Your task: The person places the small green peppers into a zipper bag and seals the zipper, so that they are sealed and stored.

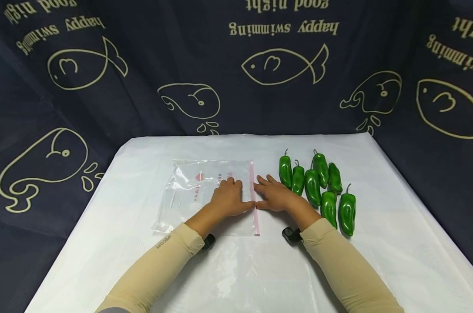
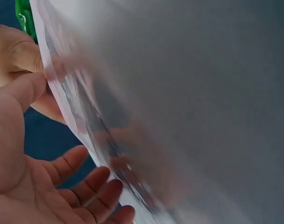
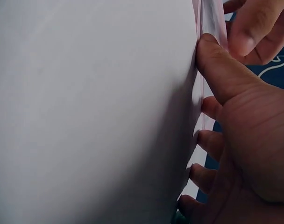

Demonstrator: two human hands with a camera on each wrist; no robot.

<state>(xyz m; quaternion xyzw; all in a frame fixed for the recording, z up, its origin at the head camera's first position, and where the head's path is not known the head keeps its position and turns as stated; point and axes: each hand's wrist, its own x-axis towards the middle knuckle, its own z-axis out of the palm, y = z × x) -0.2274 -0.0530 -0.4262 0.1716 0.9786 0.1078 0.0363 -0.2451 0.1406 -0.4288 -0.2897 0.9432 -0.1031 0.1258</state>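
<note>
A clear zip bag (image 1: 189,208) with small red prints lies flat on the white table, its pink zip edge (image 1: 256,224) toward the right. My left hand (image 1: 229,198) rests on the bag, thumb reaching out to the pink edge and fingertips down on the plastic. Just across that edge is my right hand (image 1: 274,194), its fingers spread and touching the table close to the strip. The two thumbs meet at the zip edge. In the left wrist view the left fingers (image 2: 88,186) are loosely bent against the film.
Several green peppers (image 1: 312,187) lie in a group to the right, close beside the right hand and forearm. A dark cloth (image 1: 142,108) with fish and whale drawings hangs behind the table (image 1: 397,269). Dark wrist cameras (image 1: 291,235) sit under the sleeves.
</note>
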